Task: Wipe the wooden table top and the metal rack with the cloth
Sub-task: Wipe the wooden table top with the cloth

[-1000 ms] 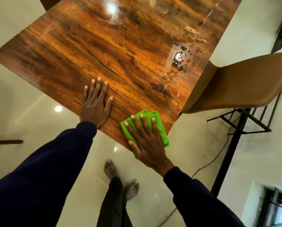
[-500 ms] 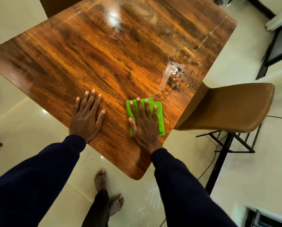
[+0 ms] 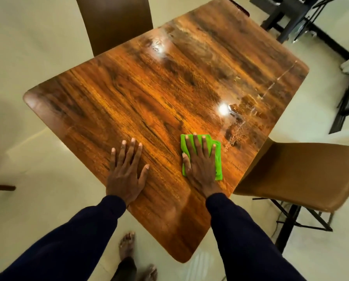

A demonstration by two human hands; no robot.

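Note:
A glossy wooden table top (image 3: 149, 94) fills the middle of the view. A folded green cloth (image 3: 217, 159) lies on its near right part, and my right hand (image 3: 200, 165) presses flat on it with straight fingers. My left hand (image 3: 127, 169) rests flat on the bare wood to the left of the cloth, fingers spread. Wet smears and droplets (image 3: 240, 122) sit just beyond the cloth near the right edge. Dark metal frames (image 3: 287, 15) stand at the far right; I cannot tell which is the rack.
A tan chair (image 3: 303, 175) with black metal legs stands against the table's right edge. A dark brown chair back (image 3: 115, 21) rises at the far left side. The floor is pale tile, and my bare feet (image 3: 127, 244) stand below the near corner.
My right hand has slid the cloth away from the near edge, further onto the table toward the wet patch. The left hand stays flat on the wood. The view has tilted up.

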